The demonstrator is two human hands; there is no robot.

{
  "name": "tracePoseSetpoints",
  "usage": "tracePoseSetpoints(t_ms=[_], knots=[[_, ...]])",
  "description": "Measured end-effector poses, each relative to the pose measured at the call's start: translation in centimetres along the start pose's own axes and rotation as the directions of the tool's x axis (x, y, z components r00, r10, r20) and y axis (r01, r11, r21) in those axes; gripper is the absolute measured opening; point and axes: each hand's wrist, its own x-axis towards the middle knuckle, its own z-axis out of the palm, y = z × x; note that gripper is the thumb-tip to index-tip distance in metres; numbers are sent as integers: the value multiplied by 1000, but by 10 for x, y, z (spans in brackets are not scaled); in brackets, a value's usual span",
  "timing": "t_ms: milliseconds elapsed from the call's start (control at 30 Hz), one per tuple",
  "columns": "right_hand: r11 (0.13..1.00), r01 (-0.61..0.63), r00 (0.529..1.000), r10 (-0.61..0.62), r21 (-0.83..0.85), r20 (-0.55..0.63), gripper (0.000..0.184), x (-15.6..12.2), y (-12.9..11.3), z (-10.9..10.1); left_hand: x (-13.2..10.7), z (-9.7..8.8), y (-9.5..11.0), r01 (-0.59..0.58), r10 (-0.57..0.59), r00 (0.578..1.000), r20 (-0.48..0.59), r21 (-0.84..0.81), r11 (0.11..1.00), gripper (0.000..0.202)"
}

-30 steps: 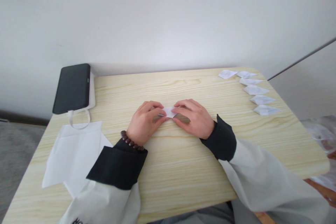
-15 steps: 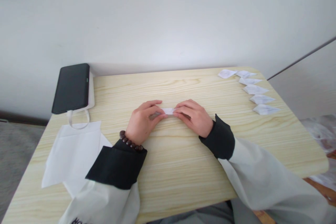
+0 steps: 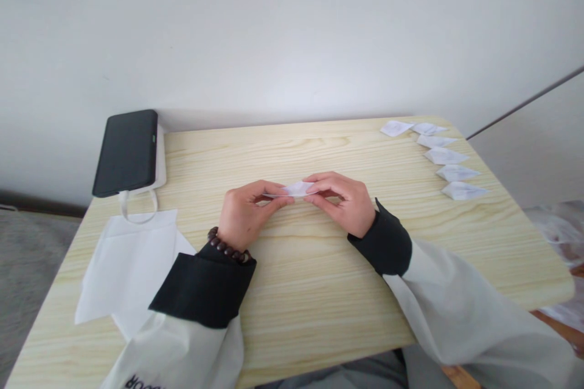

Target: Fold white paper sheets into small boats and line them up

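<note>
Between my two hands is a small folded white paper [image 3: 297, 189], pointed in outline and held just above the wooden table [image 3: 310, 292]. My left hand [image 3: 249, 209] pinches its left end between thumb and fingers. At the other end, my right hand [image 3: 344, 199] grips it the same way. Both tips of the paper are partly hidden by my fingers. At the far right lie several folded paper pieces [image 3: 451, 155] of a similar pointed shape, in a line along the table edge.
White paper sheets [image 3: 128, 267] lie overlapped on the left, beside my left sleeve. Behind them, a black flat device [image 3: 125, 151] rests on a white box, with a white cable [image 3: 154, 202] looping down. A white wall [image 3: 292, 36] borders the table's back.
My fingers have shifted outward a little on the paper, so more of it shows, now with a pointed, wider outline. My right hand has moved slightly right.
</note>
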Motion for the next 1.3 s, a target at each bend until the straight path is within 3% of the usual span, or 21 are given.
tracePoseSetpoints(t_ms=[233, 400, 667, 800, 867, 933, 1033, 1167, 1300], knots=[[939, -253, 966, 258, 231, 7, 15, -1, 4, 3, -1, 0, 1, -23, 23, 1000, 5, 27, 999, 16], [923, -300, 949, 316, 242, -27, 19, -1, 5, 4, -1, 1, 3, -20, 21, 999, -28, 51, 999, 14], [887, -353, 923, 383, 298, -46, 23, -2, 5, 6, -3, 3, 8, 111, -110, 992, -58, 6, 994, 19], [840, -376, 906, 422, 390, -34, 25, 0, 5, 8, 0, 3, 5, 152, -154, 988, -30, -68, 986, 21], [822, -393, 899, 438, 412, -17, 28, 0, 5, 8, 1, 2, 3, 170, -167, 985, 31, -119, 978, 32], [834, -398, 903, 431, 382, -1, 27, -1, 4, 8, 3, 0, 0, 168, -157, 982, 107, -113, 979, 42], [903, -350, 933, 360, 250, 5, 21, -2, 3, 7, 3, -3, 0, 88, -89, 983, 163, 18, 996, 35], [984, -170, 985, 170, 45, 9, 13, -3, 0, 4, 2, -5, 4, -66, 18, 961, 275, 168, 984, 23], [994, -57, 997, 62, -95, 45, 16, 0, -4, 4, 1, -5, 7, -94, 33, 955, 296, 192, 977, 20]])
